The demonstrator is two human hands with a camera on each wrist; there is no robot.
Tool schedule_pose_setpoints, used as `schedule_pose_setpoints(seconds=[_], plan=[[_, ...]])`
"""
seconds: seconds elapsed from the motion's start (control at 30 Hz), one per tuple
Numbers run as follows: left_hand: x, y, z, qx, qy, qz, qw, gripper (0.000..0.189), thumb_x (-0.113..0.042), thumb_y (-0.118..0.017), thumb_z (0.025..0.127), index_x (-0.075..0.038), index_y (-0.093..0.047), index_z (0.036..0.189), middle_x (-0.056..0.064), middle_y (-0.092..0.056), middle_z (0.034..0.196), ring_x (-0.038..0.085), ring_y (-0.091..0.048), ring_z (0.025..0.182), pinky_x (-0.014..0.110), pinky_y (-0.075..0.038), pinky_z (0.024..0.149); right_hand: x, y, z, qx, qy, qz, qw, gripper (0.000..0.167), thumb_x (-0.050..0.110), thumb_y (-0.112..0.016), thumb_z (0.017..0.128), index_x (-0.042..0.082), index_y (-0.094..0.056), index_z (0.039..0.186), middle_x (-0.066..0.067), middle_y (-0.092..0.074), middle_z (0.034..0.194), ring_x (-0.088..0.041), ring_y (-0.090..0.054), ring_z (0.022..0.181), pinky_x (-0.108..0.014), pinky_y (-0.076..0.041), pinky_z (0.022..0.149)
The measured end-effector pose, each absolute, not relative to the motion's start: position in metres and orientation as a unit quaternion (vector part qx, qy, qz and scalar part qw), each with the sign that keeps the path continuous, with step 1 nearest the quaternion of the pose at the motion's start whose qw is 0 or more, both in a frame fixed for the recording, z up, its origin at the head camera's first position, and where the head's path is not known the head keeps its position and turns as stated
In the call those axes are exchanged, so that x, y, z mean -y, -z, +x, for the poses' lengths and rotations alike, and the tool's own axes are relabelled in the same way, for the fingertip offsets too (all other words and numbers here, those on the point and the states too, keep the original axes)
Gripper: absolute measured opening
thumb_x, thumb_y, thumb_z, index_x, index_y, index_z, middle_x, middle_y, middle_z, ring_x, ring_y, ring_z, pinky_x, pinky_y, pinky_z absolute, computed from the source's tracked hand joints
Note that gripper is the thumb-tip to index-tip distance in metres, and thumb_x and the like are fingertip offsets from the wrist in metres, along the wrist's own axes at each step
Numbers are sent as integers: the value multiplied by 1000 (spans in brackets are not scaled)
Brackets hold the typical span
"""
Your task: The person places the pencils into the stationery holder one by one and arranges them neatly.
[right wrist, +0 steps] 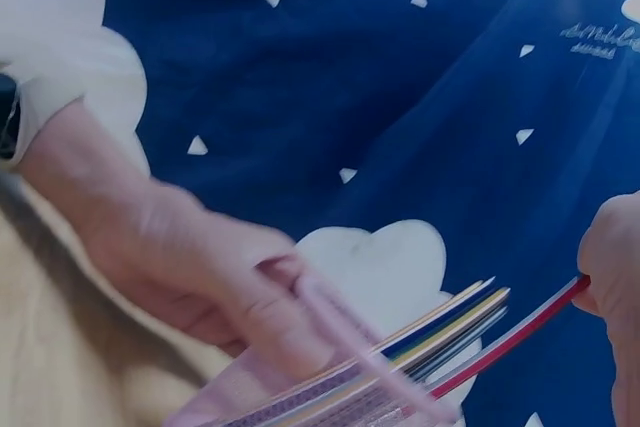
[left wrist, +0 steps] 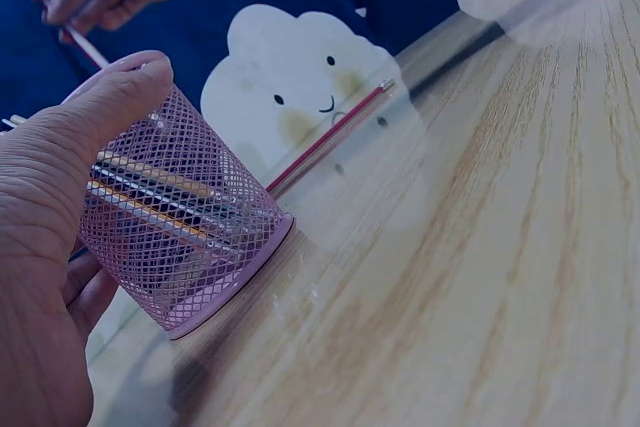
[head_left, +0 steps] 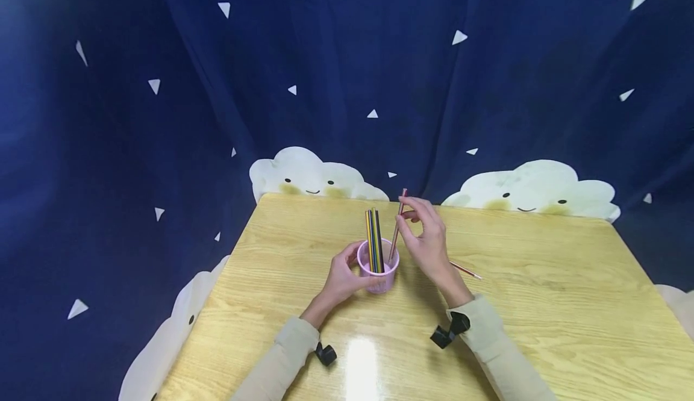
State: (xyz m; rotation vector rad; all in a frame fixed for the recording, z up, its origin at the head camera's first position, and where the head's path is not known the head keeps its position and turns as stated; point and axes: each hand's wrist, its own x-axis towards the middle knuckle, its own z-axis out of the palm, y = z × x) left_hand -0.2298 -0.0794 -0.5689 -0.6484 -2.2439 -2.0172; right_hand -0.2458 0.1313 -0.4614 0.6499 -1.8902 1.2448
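Note:
A pink mesh pencil cup (head_left: pixel 381 285) stands on the table, slightly tilted if at all. My left hand (head_left: pixel 343 277) grips it from the left, thumb over the near rim and fingers round the far side. Several pencils (head_left: pixel 374 238) in yellow, blue and black lean together inside the cup. Above its right side my right hand (head_left: pixel 428 241) pinches a red pencil (head_left: pixel 397 232) near the top, the lower end inside the rim. On the table to the right lies a second red pencil (head_left: pixel 467 271), partly hidden behind the right wrist in the head view.
The light wooden table (head_left: pixel 542 304) runs back to a dark blue curtain (head_left: pixel 336 58) with white triangles and smiling clouds. Black wrist mounts (head_left: pixel 451 330) sit on both sleeves. Light glares off the tabletop near the front.

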Motion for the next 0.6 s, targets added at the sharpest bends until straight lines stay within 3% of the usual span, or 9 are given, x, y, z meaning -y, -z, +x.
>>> schedule_pose_setpoints(seconds=[0.27, 0.47, 0.6], plan=[[79, 570, -232, 721, 658, -212, 36, 84, 0, -96, 66, -2, -59, 141, 15, -69, 134, 31, -66, 124, 47, -49, 113, -130, 492, -253, 777, -477, 259, 317, 34, -13, -75, 87, -2, -73, 119, -16, -69, 119, -28, -74, 83, -27, -60, 78], [77, 561, -228, 720, 659, -212, 39, 84, 6, -92, 67, 6, -56, 142, 24, -66, 135, 40, -64, 124, 57, -47, 113, -126, 501, -254, 799, -464, 263, 279, 38, -11, -75, 88, 0, -71, 124, -16, -69, 122, -27, -74, 83, -43, -62, 74], [78, 544, -219, 717, 662, -216, 35, 81, 6, -92, 68, 9, -56, 140, 25, -66, 134, 40, -64, 124, 59, -47, 113, -124, 505, -254, 809, -460, 262, 257, 38, -10, -74, 88, -1, -70, 125, -16, -69, 121, -27, -74, 84, -46, -62, 76]])
